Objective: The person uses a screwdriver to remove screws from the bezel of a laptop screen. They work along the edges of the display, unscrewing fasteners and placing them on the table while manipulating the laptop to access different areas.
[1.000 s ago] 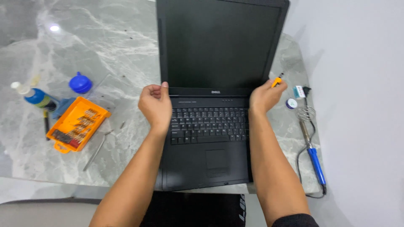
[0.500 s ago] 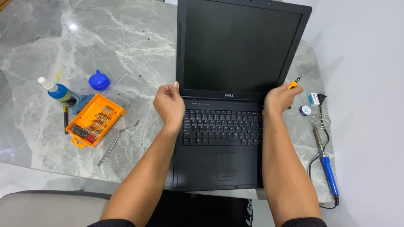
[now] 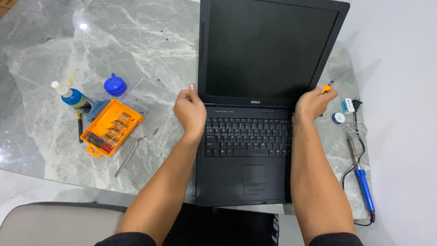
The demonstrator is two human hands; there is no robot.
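Both hands [image 3: 190, 109] [image 3: 313, 103] lower on laptop [image 3: 255, 136] hinge, fingers hidden behind.

A grey marble desk [image 3: 136, 41] carries everything. An open black laptop [image 3: 246, 182] sits at its near edge, right of centre. Left of it lie metal tweezers [image 3: 129, 156], an orange bit case [image 3: 111, 127] and, just beyond that, a clear lid [image 3: 144, 92]. Further left are a blue cap [image 3: 114, 84], a blue bottle [image 3: 73, 96] lying tilted, a blue cloth [image 3: 96, 109] and a dark tool [image 3: 80, 126]. At the right edge lie a blue-handled soldering iron [image 3: 362, 175] on a wire stand [image 3: 354, 129], a small round tin [image 3: 338, 118] and a plug [image 3: 349, 105].
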